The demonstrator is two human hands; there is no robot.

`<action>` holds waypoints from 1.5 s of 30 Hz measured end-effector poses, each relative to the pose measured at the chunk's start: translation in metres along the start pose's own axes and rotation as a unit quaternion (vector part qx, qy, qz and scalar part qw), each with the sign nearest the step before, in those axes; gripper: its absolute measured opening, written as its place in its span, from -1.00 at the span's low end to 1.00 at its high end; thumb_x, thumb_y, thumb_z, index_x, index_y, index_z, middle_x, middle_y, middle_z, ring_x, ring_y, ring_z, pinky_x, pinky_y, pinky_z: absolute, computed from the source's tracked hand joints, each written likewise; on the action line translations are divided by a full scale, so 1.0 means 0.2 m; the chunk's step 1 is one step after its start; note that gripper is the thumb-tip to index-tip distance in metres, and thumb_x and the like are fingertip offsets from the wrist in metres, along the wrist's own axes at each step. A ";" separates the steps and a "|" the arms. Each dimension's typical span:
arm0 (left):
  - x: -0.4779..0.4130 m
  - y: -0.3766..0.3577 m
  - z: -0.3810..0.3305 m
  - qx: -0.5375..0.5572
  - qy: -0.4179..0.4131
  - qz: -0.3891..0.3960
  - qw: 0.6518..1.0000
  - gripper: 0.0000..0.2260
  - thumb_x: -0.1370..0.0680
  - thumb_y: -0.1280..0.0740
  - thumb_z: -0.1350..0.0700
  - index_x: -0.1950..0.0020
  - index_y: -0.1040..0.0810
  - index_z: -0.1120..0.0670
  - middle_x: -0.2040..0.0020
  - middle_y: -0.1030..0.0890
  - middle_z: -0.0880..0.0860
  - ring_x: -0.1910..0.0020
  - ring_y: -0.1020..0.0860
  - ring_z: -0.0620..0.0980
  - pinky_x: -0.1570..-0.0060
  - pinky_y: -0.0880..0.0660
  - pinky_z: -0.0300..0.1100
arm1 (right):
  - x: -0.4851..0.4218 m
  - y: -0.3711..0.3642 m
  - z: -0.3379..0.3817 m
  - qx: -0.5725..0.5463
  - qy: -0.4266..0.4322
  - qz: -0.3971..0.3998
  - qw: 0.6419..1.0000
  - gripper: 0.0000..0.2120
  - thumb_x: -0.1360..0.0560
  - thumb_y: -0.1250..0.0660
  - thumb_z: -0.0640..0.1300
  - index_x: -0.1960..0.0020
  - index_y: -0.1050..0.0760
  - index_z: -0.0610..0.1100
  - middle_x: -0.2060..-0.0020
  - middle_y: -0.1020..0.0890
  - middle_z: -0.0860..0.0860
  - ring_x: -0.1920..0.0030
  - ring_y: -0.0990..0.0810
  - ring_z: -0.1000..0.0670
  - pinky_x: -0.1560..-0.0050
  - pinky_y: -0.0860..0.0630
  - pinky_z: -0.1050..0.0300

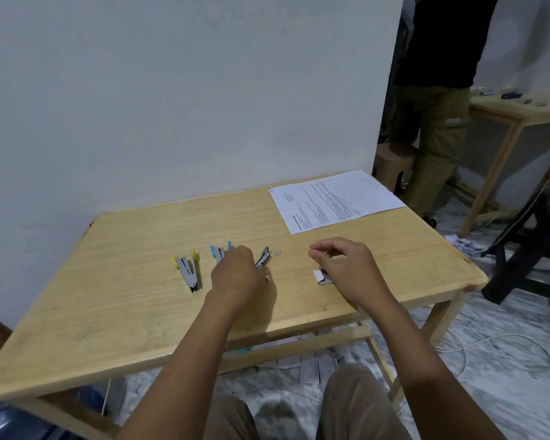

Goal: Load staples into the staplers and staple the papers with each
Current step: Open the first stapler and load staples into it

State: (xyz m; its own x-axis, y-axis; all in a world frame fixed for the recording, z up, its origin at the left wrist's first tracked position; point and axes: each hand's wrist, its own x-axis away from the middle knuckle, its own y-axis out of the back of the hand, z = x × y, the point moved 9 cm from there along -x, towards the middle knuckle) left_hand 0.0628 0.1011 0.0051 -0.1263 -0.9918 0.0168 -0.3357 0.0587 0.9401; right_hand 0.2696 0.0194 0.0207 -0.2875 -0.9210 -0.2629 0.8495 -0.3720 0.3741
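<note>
Three small plier staplers lie in a row on the wooden table (140,312): one with yellow handles (188,269), one with blue handles (218,250) and one with green handles (263,256). My left hand (235,276) is curled down over the near end of the green stapler and hides part of the blue one. My right hand (346,268) hovers above a small white staple box (322,277). Its thumb and forefinger are pinched on what looks like a thin strip of staples. The printed papers (337,198) lie at the far right corner.
A tiny clear bit (278,254) lies just right of the green stapler. A person (435,106) stands past the table's far right corner beside a second wooden table (521,112). A dark chair (527,249) is to the right, with papers and cables on the floor.
</note>
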 end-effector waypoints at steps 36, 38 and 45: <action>0.28 0.10 0.00 0.637 -0.084 0.149 0.752 -0.73 -0.67 -0.15 0.22 -0.24 -0.59 0.20 0.19 -0.50 0.06 0.32 -0.40 -0.03 0.37 -0.39 -0.23 | 0.05 -0.29 0.40 -0.004 0.096 0.040 0.995 -0.91 -0.50 -0.46 -0.04 0.01 -0.70 0.06 0.14 -0.69 0.15 0.10 -0.60 0.17 0.00 -0.56 0.13; 0.28 0.09 0.01 0.633 -0.081 0.144 0.756 -0.73 -0.67 -0.15 0.21 -0.24 -0.60 0.18 0.20 -0.50 0.06 0.32 -0.39 -0.02 0.36 -0.38 -0.22 | 0.06 -0.29 0.41 0.018 0.106 0.035 0.994 -0.90 -0.49 -0.46 -0.03 0.00 -0.70 0.06 0.15 -0.69 0.16 0.10 -0.60 0.16 0.01 -0.56 0.11; 0.30 0.09 0.00 0.656 -0.072 0.146 0.737 -0.74 -0.66 -0.14 0.24 -0.23 -0.59 0.21 0.17 -0.48 0.10 0.33 -0.39 -0.02 0.38 -0.37 -0.23 | 0.08 -0.32 0.47 0.114 0.178 0.005 0.977 -0.91 -0.49 -0.45 -0.02 0.02 -0.69 0.05 0.11 -0.65 0.17 0.02 -0.53 0.12 0.00 -0.46 0.10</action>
State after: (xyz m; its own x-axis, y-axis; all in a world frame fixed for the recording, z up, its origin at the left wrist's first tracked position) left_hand 0.0497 0.0424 0.0233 -0.4371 -0.8990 0.0280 -0.8768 0.4190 -0.2361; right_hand 0.1693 0.0170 0.0752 -0.0741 -0.8409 -0.5361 0.7194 -0.4174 0.5552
